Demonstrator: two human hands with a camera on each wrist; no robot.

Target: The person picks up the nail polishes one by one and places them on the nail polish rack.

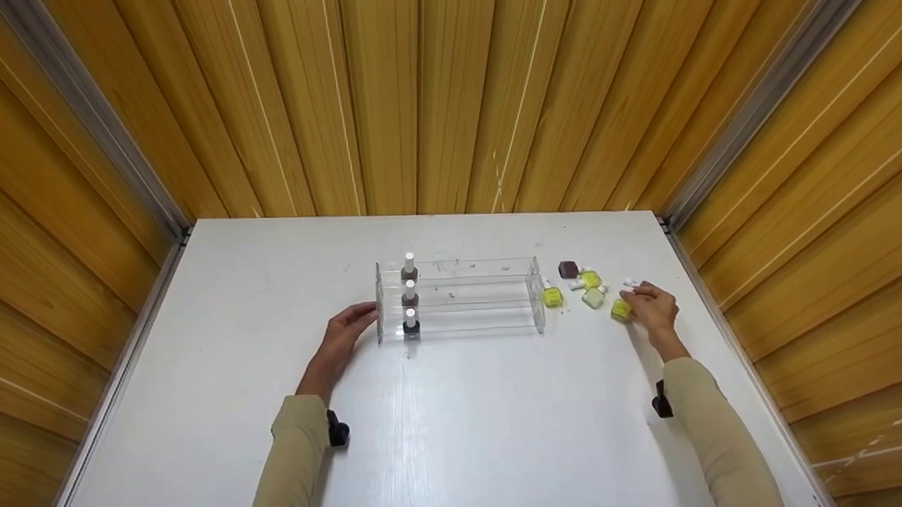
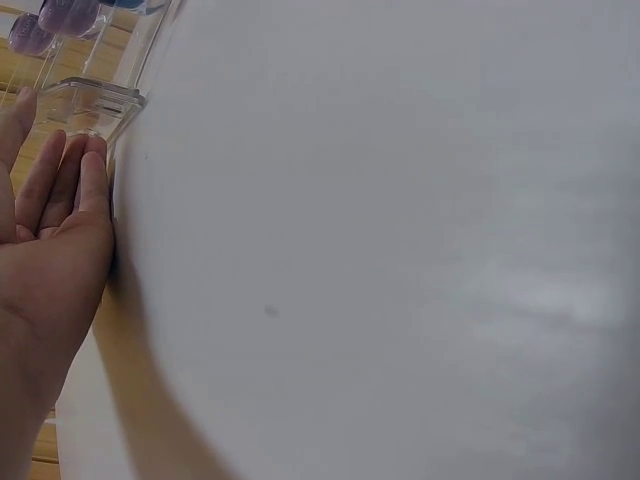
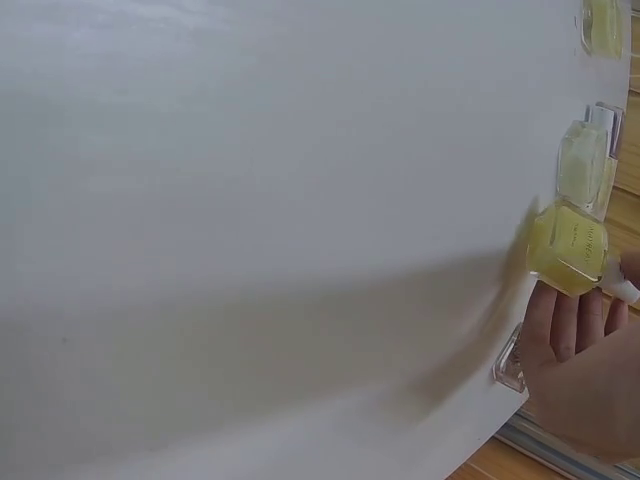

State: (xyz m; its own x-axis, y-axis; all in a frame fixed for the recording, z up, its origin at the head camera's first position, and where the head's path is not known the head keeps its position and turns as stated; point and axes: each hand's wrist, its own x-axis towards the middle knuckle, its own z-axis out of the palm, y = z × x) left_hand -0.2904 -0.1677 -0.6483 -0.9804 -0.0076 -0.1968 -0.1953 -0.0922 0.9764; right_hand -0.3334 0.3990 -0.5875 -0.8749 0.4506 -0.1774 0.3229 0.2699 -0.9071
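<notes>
At the left end of a clear acrylic rack, my left hand touches the end panel with fairly straight fingers. The left wrist view shows its fingertips right at the panel's edge, thumb apart. Three dark nail polish bottles with white caps stand in a column on the rack's left side, one per tier. My right hand pinches the white cap of a yellow nail polish bottle, whose body tilts out from the fingers. Beside that hand, a pale green bottle lies on the table.
More bottles lie right of the rack: a dark purple one, a yellow one and another yellow one close to the rack's right end. A clear-looking bottle is partly hidden by my right hand. Wood-patterned walls enclose the white table.
</notes>
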